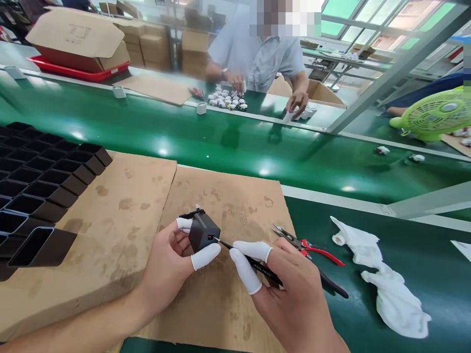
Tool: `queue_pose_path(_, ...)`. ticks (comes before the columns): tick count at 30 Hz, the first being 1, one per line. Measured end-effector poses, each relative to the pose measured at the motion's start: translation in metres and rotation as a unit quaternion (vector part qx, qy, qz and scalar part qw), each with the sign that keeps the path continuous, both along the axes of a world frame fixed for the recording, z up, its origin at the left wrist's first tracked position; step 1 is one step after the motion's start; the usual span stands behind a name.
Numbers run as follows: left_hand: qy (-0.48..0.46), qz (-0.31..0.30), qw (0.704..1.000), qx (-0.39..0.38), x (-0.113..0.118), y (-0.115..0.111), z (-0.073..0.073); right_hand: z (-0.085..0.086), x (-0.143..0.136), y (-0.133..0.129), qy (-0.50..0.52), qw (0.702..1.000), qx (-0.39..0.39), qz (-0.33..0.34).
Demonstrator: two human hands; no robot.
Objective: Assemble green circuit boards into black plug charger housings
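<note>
My left hand (176, 260), with white covers on its fingertips, holds a small black box-shaped housing (204, 229) over the stained cardboard. Thumb and fingers press on opposite sides of it. A slim black tool (263, 268) with lettering on its shaft is pinched in my right hand (283, 284), whose thumb and forefinger also wear white covers. The thin tip of this tool touches or nearly touches a small opening in the housing, where something orange shows. Red-handled pliers (312, 246) lie just beyond my right hand, partly hidden by it.
Rows of black rectangular sleeves (44, 196) stand at the left on cardboard (125, 206). White crumpled cloths (393, 294) lie at the right. Across the green belt (235, 147), a person (257, 59) handles small white parts (227, 99). A green fan (437, 113) stands at the far right.
</note>
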State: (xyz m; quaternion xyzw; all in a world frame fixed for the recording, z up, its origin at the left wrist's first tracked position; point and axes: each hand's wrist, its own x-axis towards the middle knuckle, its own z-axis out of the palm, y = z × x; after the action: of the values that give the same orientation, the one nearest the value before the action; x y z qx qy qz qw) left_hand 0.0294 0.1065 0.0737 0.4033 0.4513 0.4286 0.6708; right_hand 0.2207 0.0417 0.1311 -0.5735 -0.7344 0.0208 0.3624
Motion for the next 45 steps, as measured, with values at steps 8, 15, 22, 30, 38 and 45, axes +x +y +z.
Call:
queue_pose_path(8,0.016,0.017,1.0,0.018,0.003,-0.003,-0.001,-0.002,-0.002,-0.002,-0.033,0.999,0.003,-0.028)
queue_pose_path(15,0.035,0.018,0.998,0.049,0.005,-0.004,-0.005,-0.004,-0.004,-0.002,-0.064,0.997,-0.009,-0.041)
queue_pose_path(22,0.079,0.045,0.99,0.108,0.006,-0.007,-0.002,-0.02,-0.013,-0.001,-0.063,0.993,-0.041,-0.088)
queue_pose_path(30,0.176,0.09,0.949,0.243,-0.001,-0.002,-0.001,-0.029,-0.018,0.005,0.101,0.978,-0.182,-0.032)
queue_pose_path(38,0.25,0.118,0.893,0.356,-0.004,0.003,-0.01,-0.036,-0.017,0.008,0.158,0.965,-0.208,0.026)
queue_pose_path(45,0.233,0.123,0.892,0.368,-0.003,0.003,-0.014,-0.041,-0.017,0.009,0.227,0.947,-0.225,0.037)
